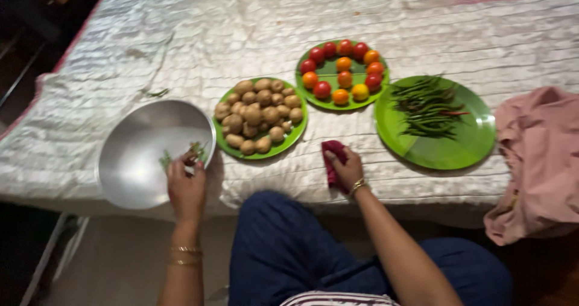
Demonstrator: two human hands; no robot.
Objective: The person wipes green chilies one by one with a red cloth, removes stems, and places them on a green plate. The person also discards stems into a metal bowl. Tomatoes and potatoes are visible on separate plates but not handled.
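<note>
My left hand [186, 182] reaches over the near edge of a steel bowl [142, 155] and pinches a few small green bits, which look like stems [196, 151]. A little more green lies in the bowl by my fingers. My right hand [345, 168] rests on the pale quilted cloth [241, 28], holding a dark red rag [332, 161] against it. Just beyond my hands stand three green plates: one heaped with small potatoes [259, 117], one with red and orange tomatoes [342, 73], one with green chillies [428, 108].
A pink cloth [537, 155] lies bunched at the right edge of the surface. My knees in dark blue trousers [283, 251] are under the near edge. Dark floor and a red border show at the far left.
</note>
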